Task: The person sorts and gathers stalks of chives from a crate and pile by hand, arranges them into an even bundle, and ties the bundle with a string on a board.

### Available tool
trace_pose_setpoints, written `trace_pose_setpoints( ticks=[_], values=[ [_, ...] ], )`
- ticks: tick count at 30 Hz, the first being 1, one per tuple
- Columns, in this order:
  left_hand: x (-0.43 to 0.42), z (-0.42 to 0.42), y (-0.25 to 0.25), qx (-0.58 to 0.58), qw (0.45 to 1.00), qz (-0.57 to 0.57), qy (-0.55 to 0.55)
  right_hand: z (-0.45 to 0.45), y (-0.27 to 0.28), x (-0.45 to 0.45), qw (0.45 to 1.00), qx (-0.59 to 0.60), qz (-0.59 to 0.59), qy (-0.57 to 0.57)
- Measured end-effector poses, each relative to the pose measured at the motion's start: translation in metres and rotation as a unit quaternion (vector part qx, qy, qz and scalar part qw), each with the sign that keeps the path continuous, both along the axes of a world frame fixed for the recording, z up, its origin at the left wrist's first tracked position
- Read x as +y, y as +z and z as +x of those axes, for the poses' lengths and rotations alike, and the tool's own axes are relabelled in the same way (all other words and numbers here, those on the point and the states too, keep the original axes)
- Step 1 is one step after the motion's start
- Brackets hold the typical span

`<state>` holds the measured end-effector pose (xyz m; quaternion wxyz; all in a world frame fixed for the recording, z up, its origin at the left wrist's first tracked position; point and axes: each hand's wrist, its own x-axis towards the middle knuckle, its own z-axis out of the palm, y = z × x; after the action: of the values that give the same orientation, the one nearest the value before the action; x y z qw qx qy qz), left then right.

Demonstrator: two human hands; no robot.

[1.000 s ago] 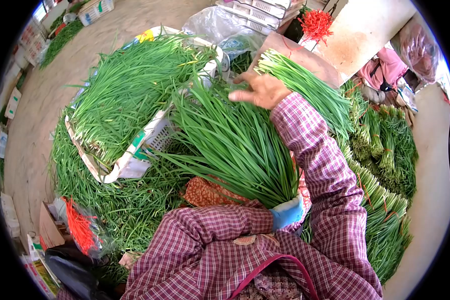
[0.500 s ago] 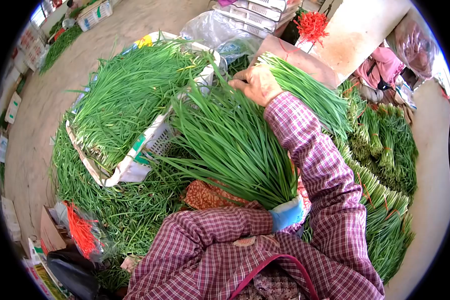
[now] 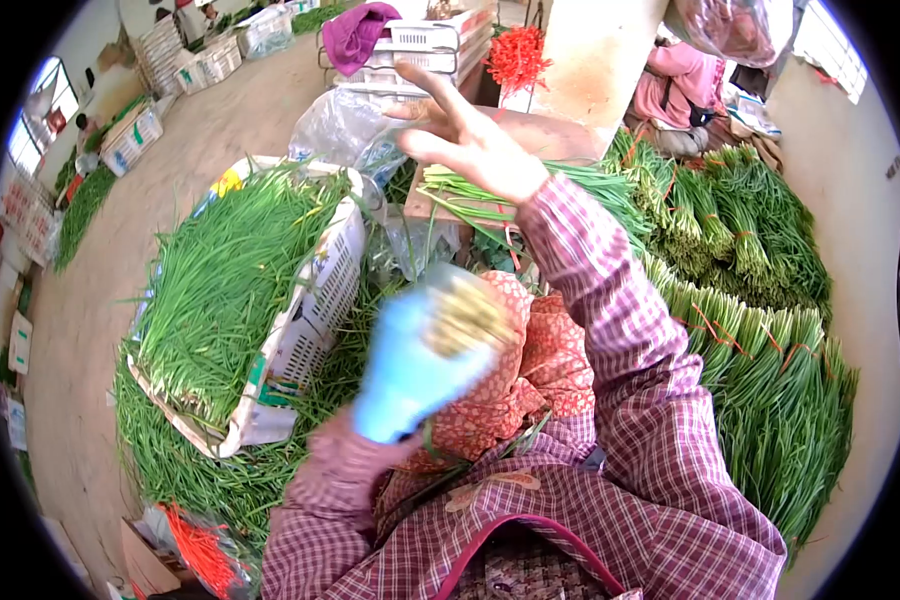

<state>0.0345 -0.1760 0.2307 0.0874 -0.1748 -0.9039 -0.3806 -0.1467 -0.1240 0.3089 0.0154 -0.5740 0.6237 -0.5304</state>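
My left hand (image 3: 405,365), mid-frame: light-blue glove. Stem bunch (image 3: 470,315) in it: blurred, yellowish green. My right sleeve (image 3: 610,285): maroon-purple check, white lines. Cloth (image 3: 552,345) beneath, centre: orange-red, pale print. Basket (image 3: 322,285), left: white, green patches. Upper centre: scarlet strands (image 3: 517,58), purple cloth (image 3: 360,38). Bundles (image 3: 770,420), right: green, pale ends, orange-red ties (image 3: 717,330).

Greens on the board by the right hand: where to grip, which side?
Probably the pale stalks, from above at the picture's left end. They lie roughly side by side on the board, exposed there, while the green leaves trail right. The right hand, fingers spread, hides the middle; I can't tell whether it touches them.
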Motion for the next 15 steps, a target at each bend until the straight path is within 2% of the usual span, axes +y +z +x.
trace_pose_setpoints(
  ticks=[2, 3, 4, 5, 7, 8, 9, 11, 12, 14, 15],
  values=[
    [-0.056, -0.006, 0.012, 0.056, 0.960, 0.245, 0.121, -0.006, -0.026, 0.001, 0.982, -0.135, -0.061, 0.115],
    [-0.072, -0.009, 0.022, 0.095, 0.929, 0.322, 0.155, 0.005, -0.037, -0.003, 0.971, -0.168, -0.081, 0.148],
    [-0.080, -0.010, 0.038, 0.135, 0.903, 0.367, 0.178, 0.025, -0.047, -0.010, 0.974, -0.134, -0.111, 0.145],
    [-0.079, -0.009, 0.058, 0.165, 0.896, 0.368, 0.185, 0.046, -0.056, -0.017, 0.975, -0.101, -0.140, 0.141],
    [-0.072, -0.011, 0.093, 0.193, 0.891, 0.365, 0.191, 0.079, -0.054, -0.027, 0.984, 0.015, -0.168, 0.061],
    [-0.063, -0.015, 0.107, 0.253, 0.881, 0.363, 0.169, 0.088, -0.047, -0.026, 0.986, 0.032, -0.160, 0.024],
    [-0.054, -0.019, 0.119, 0.312, 0.867, 0.360, 0.147, 0.092, -0.040, -0.024, 0.989, -0.026, -0.144, -0.006],
    [-0.038, -0.028, 0.140, 0.315, 0.862, 0.392, 0.070, 0.079, -0.034, -0.023, 0.978, -0.051, -0.202, -0.020],
    [-0.039, -0.033, 0.151, 0.344, 0.874, 0.340, 0.041, 0.073, -0.028, -0.017, 0.976, -0.047, -0.210, -0.034],
    [-0.045, -0.052, 0.164, 0.348, 0.856, 0.382, -0.002, 0.062, -0.003, 0.012, 0.971, 0.005, -0.219, -0.096],
    [-0.045, -0.065, 0.168, 0.480, 0.848, 0.223, -0.007, 0.055, 0.008, 0.025, 0.965, 0.040, -0.227, -0.125]
  ],
)
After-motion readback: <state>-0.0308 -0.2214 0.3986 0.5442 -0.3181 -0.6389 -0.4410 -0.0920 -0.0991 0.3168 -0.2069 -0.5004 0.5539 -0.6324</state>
